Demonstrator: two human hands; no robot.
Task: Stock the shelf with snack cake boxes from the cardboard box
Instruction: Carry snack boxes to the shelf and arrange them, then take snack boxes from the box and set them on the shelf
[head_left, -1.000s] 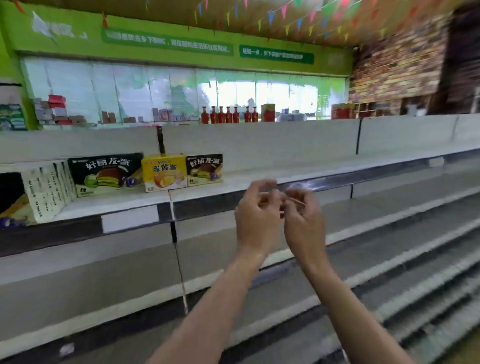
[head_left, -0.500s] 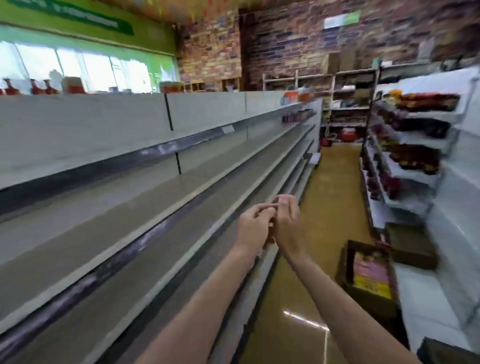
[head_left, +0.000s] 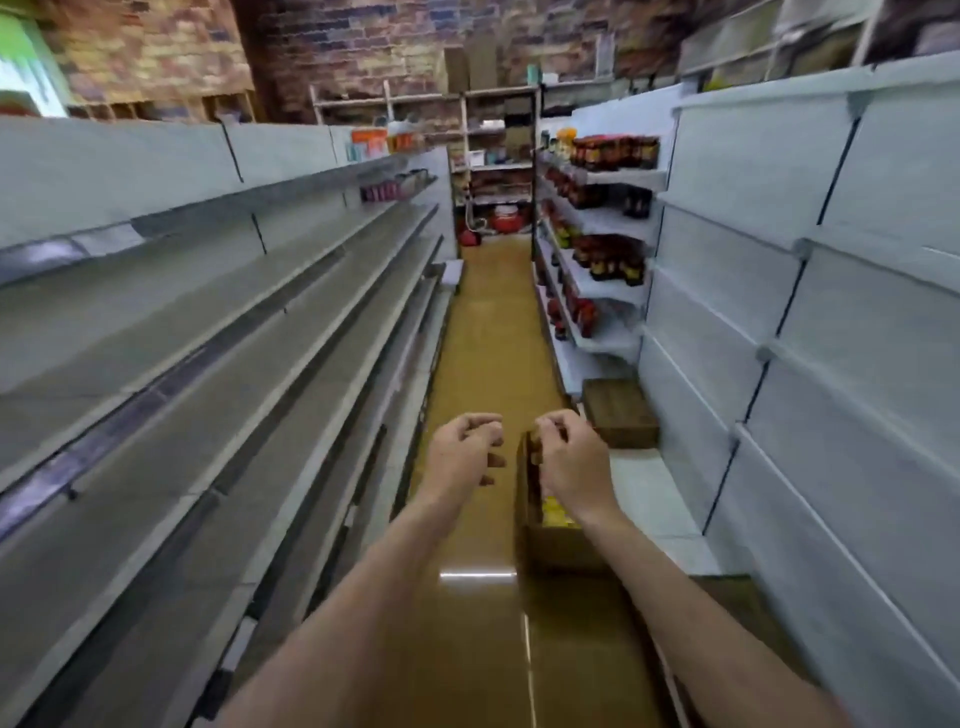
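My left hand (head_left: 464, 451) and my right hand (head_left: 568, 457) are held out side by side over the aisle, a small gap between them. Their fingers are loosely curled and I see nothing in either. Below and behind my right hand, an open cardboard box (head_left: 545, 545) stands on the brown floor by the right-hand shelving. A yellow snack cake box (head_left: 558, 512) shows inside it; the rest of its contents are hidden by my hand and wrist. The long grey shelf unit (head_left: 208, 338) runs along the left with bare boards.
A second brown box (head_left: 621, 413) sits on the low base of the white right-hand shelving (head_left: 779, 312). Farther down, its shelves carry dark bottles (head_left: 610, 153). The glossy floor aisle (head_left: 488, 322) runs ahead to stocked racks and a brick wall.
My view has swung right, from the shelf front with snack boxes to straight down the aisle. My hands, which were pressed together pinching something thin, have parted and dropped toward the cardboard box.
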